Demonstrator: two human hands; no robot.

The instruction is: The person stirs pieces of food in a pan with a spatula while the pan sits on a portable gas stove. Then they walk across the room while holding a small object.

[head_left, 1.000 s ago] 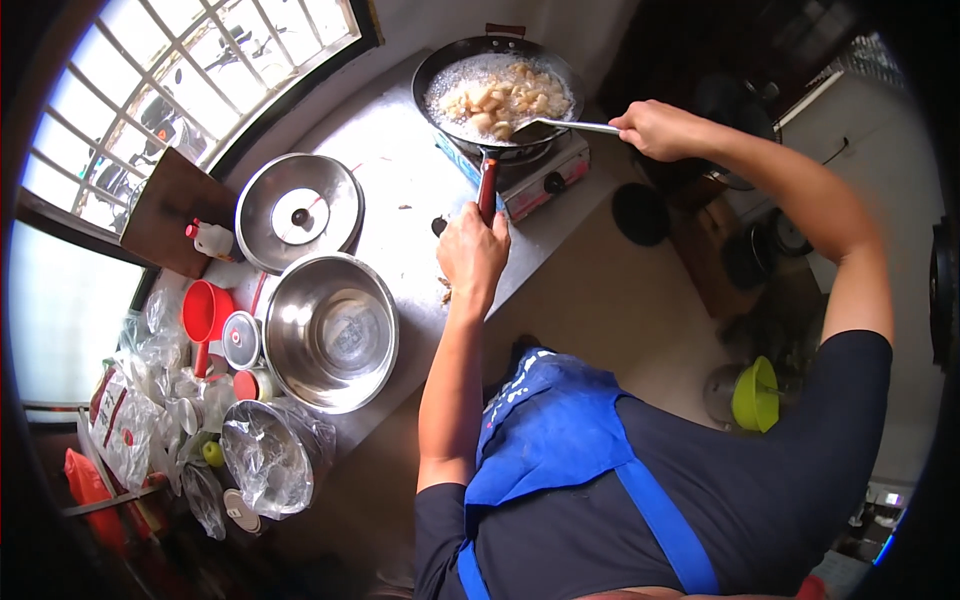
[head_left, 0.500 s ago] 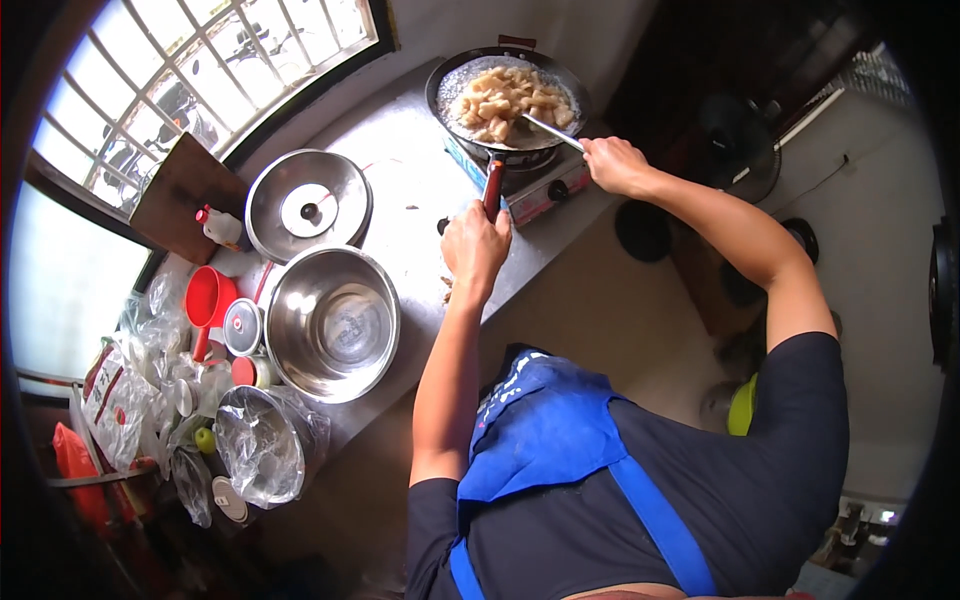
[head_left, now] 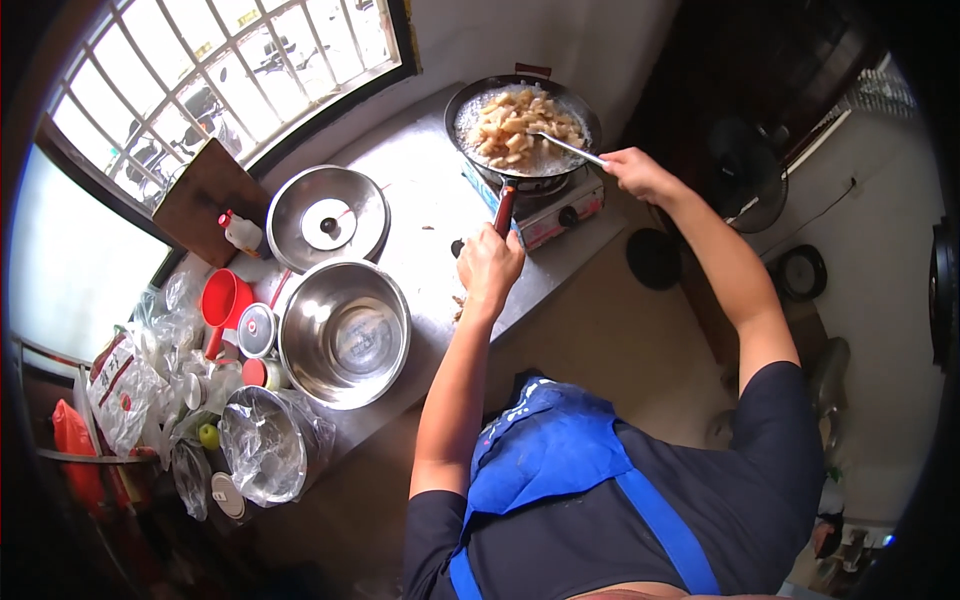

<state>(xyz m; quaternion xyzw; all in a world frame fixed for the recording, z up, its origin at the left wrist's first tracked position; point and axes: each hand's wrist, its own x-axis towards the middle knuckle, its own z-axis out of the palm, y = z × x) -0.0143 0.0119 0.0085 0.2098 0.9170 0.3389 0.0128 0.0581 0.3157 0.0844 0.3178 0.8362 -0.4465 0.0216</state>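
A dark wok [head_left: 462,142] sits on a portable gas stove [head_left: 556,213] at the far end of the counter. Pale, chunky food pieces [head_left: 515,125] are heaped in bubbling liquid inside it. My left hand [head_left: 490,262] is closed round the wok's brown handle [head_left: 506,205]. In my right hand [head_left: 643,176] is the shaft of a long metal cooking utensil [head_left: 578,152], which slants down leftward into the food. Its working end is buried among the pieces, so I cannot tell its exact kind.
On the steel counter [head_left: 425,190] at left stand two steel bowls [head_left: 345,335], a red dipper [head_left: 226,298], a white bottle [head_left: 240,232], a brown board [head_left: 205,205] and a plastic-covered pot [head_left: 262,445]. A barred window [head_left: 230,90] is behind. A fan [head_left: 745,175] stands at right.
The utensil's shaft lies at a new angle, with my right hand farther from the wok and its elbow lower. My left hand keeps its hold. The whole view has shifted slightly.
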